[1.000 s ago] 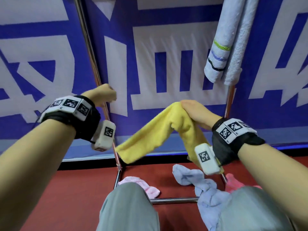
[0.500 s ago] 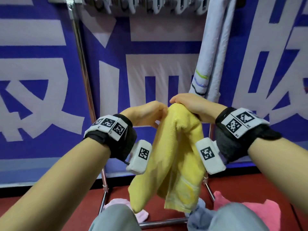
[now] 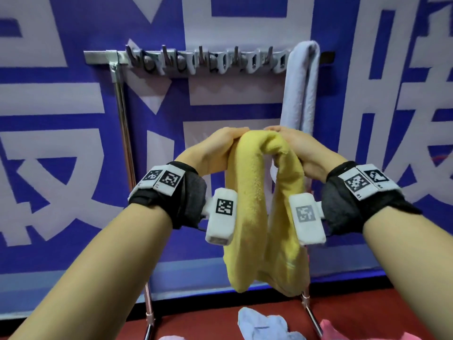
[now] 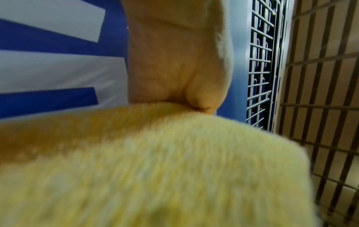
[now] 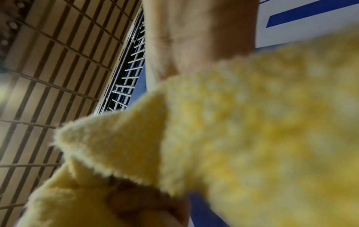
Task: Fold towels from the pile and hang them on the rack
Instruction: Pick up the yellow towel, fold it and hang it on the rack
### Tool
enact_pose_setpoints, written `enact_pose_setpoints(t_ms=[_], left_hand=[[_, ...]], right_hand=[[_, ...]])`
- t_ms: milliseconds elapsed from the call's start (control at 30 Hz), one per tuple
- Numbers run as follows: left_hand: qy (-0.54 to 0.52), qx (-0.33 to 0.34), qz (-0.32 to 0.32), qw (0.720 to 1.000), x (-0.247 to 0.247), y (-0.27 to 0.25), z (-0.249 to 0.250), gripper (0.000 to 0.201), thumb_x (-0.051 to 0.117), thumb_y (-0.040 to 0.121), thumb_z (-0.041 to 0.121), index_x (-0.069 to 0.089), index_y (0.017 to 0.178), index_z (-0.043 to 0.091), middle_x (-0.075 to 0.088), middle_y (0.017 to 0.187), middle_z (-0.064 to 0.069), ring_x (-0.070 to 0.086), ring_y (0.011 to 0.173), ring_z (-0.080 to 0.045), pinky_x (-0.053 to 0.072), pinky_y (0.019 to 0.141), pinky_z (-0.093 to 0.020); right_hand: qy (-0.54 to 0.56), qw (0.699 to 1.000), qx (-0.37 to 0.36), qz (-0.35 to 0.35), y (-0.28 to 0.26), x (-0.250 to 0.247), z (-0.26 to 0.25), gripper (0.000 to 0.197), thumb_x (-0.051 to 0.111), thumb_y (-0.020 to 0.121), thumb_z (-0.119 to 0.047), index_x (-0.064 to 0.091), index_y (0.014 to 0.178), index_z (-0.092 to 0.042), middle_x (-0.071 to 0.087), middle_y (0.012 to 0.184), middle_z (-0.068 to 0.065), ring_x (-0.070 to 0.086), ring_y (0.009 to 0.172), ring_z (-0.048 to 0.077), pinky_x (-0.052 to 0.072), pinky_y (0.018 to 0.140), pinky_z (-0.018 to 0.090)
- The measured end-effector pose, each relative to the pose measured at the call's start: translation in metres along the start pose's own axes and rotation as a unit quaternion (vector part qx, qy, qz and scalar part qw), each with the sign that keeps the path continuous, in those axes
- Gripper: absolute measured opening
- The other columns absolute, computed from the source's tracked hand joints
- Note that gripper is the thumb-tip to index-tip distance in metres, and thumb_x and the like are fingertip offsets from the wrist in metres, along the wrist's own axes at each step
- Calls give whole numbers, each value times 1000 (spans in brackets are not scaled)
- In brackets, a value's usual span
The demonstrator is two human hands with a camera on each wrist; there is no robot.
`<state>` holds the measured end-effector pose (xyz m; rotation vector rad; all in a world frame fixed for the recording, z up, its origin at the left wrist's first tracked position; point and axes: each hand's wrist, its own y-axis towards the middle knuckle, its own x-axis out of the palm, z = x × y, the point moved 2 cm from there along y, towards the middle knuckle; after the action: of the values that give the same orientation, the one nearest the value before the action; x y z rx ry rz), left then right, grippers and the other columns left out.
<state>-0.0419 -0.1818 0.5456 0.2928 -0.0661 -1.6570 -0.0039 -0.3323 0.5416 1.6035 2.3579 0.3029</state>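
Both hands are raised side by side, the left hand [image 3: 215, 148] and right hand [image 3: 296, 148] each gripping the top fold of a yellow towel [image 3: 252, 204] that hangs doubled between the wrists. Behind, a pale blue towel [image 3: 302, 87] is draped over the metal rack [image 3: 196, 60].
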Motion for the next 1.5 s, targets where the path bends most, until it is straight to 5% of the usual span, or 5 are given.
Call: enact_pose_setpoints(t_ms=[133,467,933,1167,1500], left_hand=[[22,48,16,998,9,20,22,28,42,99,21,62,81,15,58,48,7,50,42,-6,42,46,-19],[-144,137,106,974,11,88,70,34,40,93,15,38,60,16,40,39,6,39,34,-9,34,38,-13],[-253,147,160,943,-22,200,102,19,43,87,21,55,75,11,46,77,-10,44,81,-30,36,82,-42],[-137,122,132,974,-31,215,99,36,39,96,18,57,66,10,53,54,-3,52,51,-17,44,51,-25],[7,96,159,983,-30,216,73,19,58,83,23,60,90,5,58,81,-14,56,73,-23,48,64,-29]], right_hand=[[85,996,-34,-25,14,-15,-10,22,44,95,-11,62,85,-18,59,54,-7,51,48,4,44,46,18],[182,978,-82,-65,76,-31,-37,24,44,96,-17,63,82,-14,54,66,1,52,57,7,44,53,18],[242,958,-155,-13,188,-66,-114,14,40,96,-5,52,94,-13,58,78,10,59,65,20,54,54,28],[177,972,-152,1,218,-60,-113,12,44,95,-6,54,102,-11,60,82,9,60,70,20,54,64,33],[104,986,-126,23,221,-55,-77,16,44,92,-10,59,95,-10,63,92,21,61,89,35,49,92,49]])
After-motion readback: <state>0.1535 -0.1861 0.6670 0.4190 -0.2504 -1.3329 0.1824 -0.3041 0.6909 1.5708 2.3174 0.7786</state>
